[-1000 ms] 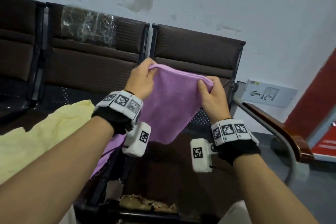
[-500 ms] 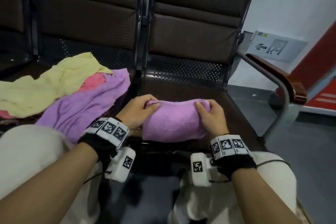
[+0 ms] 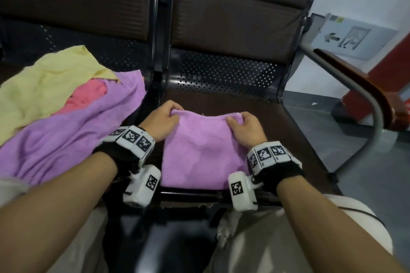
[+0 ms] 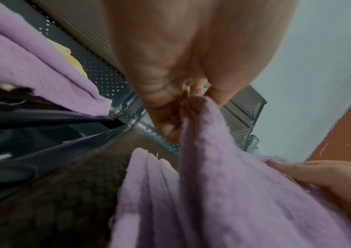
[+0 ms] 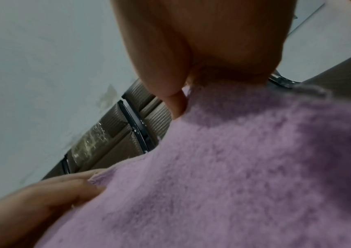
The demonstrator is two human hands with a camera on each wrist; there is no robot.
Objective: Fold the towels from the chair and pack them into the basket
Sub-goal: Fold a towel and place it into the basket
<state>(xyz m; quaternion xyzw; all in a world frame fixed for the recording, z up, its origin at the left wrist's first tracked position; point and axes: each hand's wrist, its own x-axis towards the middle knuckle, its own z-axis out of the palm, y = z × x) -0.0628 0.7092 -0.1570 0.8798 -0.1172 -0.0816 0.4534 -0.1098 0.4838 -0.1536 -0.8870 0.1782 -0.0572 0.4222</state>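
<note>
I see left hand (image 3: 163,121) and right hand (image 3: 245,127) pinching far corners of folded purple towel (image 3: 199,155), flat on chair seat (image 3: 286,139)

Right wrist feed, items I log:
- My right hand (image 5: 202,42): top centre, thumb and fingers (image 5: 176,104) pinching edge of purple towel (image 5: 244,176).
- Purple towel: fuzzy pile, fills lower right of view.
- My left hand (image 5: 43,198): lower left, touching towel's far edge.
- Chair backrests (image 5: 115,132): brown woven padding, dark frame between, shiny plastic patch on one.
- Wall (image 5: 43,58): pale, scuffed.
</note>
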